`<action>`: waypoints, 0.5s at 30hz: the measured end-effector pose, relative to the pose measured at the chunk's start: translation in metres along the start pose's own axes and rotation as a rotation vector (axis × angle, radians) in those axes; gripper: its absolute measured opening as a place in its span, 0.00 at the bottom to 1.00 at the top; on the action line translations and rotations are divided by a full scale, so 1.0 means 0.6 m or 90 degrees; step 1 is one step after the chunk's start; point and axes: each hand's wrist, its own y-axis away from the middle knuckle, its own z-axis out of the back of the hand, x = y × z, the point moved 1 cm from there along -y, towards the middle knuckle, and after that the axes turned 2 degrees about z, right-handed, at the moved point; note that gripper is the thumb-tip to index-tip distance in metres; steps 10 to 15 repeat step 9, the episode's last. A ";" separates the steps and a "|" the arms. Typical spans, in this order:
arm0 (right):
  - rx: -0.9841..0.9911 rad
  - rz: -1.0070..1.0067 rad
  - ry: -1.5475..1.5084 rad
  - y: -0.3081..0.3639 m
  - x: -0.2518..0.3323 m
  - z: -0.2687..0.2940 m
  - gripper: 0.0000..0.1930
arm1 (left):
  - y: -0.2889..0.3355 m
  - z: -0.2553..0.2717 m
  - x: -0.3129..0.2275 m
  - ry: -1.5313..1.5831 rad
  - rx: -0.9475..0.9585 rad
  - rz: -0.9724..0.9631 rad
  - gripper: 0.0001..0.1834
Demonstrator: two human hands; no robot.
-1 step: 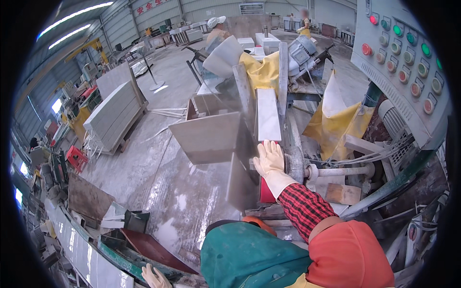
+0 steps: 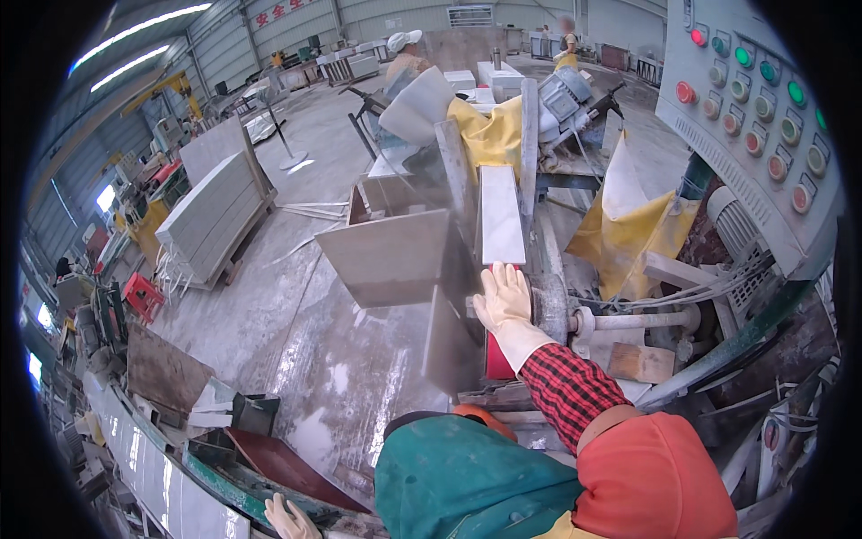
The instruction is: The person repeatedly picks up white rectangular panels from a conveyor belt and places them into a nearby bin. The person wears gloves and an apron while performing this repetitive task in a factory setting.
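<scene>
My right hand (image 2: pixel 505 301), in a cream rubber glove, lies flat with its fingers stretched out over the red belt (image 2: pixel 499 361). Its fingertips are at the near end of a long white stone slab (image 2: pixel 502 216), which runs away from me on that belt. Whether they press on the slab I cannot tell. Low on the left, my left hand (image 2: pixel 289 517) wears the same kind of glove. Its fingers are extended and hold nothing visible. It is beside the green metal edge (image 2: pixel 232 490) of another bench, and the lower edge of the view cuts it off.
A control panel (image 2: pixel 759 117) with lit buttons hangs at upper right. Yellow cloth (image 2: pixel 488 135) hangs across the slab's far end. Grey boards (image 2: pixel 391 259) stand left of the belt, a shaft (image 2: pixel 642 321) right of it. A person (image 2: pixel 406 58) is beyond the machine, another (image 2: pixel 568 49) farther back.
</scene>
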 end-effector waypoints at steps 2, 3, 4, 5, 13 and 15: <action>-0.002 0.004 -0.004 0.006 0.005 0.007 0.30 | -0.005 -0.001 0.004 -0.017 0.014 0.011 0.24; 0.031 0.001 -0.008 0.007 0.008 0.014 0.31 | -0.006 -0.002 0.008 -0.021 0.014 0.009 0.24; 0.063 -0.001 -0.013 0.007 0.012 0.022 0.32 | -0.005 -0.002 0.014 -0.025 0.013 0.008 0.24; 0.096 -0.003 -0.018 0.008 0.015 0.025 0.33 | -0.004 -0.003 0.019 -0.029 0.013 0.008 0.24; -0.002 0.024 -0.010 0.021 0.010 0.016 0.32 | 0.002 -0.011 0.028 0.002 -0.010 -0.007 0.24; -0.002 0.024 -0.010 0.021 0.010 0.016 0.32 | 0.002 -0.011 0.028 0.002 -0.010 -0.007 0.24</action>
